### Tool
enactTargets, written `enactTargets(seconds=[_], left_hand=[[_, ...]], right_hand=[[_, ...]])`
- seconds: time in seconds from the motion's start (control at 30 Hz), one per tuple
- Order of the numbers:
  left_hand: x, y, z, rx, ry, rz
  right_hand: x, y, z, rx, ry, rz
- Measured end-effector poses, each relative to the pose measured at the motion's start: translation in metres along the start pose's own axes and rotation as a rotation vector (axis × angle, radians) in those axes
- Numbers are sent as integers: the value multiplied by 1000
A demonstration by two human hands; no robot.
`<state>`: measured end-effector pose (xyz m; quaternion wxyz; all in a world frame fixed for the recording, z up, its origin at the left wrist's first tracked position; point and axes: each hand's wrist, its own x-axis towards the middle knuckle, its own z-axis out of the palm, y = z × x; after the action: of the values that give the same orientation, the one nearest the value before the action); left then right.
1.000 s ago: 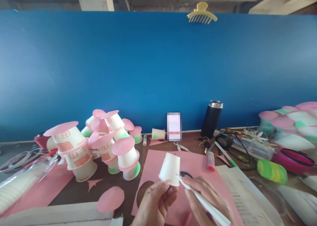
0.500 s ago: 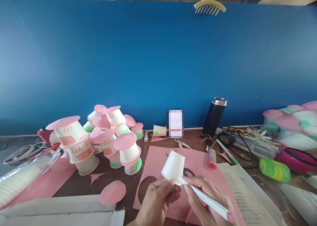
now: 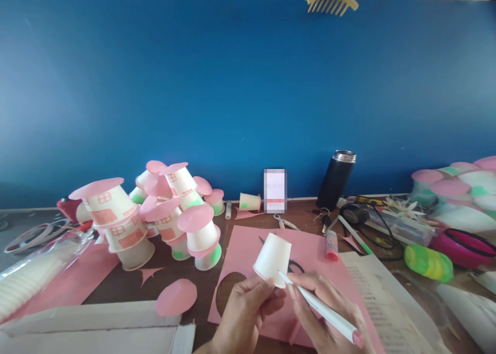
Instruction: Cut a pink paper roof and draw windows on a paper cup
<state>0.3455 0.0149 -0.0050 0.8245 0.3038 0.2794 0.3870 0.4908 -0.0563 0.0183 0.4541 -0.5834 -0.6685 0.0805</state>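
A small white paper cup (image 3: 272,256) is held upside down and slightly tilted, with its rim pinched between the thumb and fingers of my left hand (image 3: 250,307). My right hand (image 3: 325,305) grips a white marker (image 3: 323,310) with a pink end. The marker's tip touches or nearly touches the cup's side near the rim. Both hands are above a pink paper sheet (image 3: 242,245) that has a round hole cut in it. Behind the cup lies a pair of scissors (image 3: 297,267), mostly hidden. A pink paper circle (image 3: 176,297) rests left of my left hand.
Stacked decorated cups (image 3: 124,209) with pink tops stand at the left. Along the blue panel (image 3: 240,85) are a blurred upright card (image 3: 275,191) and a black bottle (image 3: 336,181). A glue stick (image 3: 331,245), printed paper (image 3: 374,287) and a green-yellow roll (image 3: 428,263) lie right.
The marker tip has shifted slightly up and right along the cup near its rim. The whole view has tilted a little downward. Both hands keep their holds.
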Motion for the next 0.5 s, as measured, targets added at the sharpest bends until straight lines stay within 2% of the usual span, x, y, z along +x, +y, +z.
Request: enactTargets(seconds=[0.2, 0.5], left_hand=[[-1, 2, 1, -1, 1, 1], [-4, 2, 1, -5, 1, -1]], right_hand=[[1, 0, 0, 1, -29, -3], [2, 1, 2, -30, 24, -2]])
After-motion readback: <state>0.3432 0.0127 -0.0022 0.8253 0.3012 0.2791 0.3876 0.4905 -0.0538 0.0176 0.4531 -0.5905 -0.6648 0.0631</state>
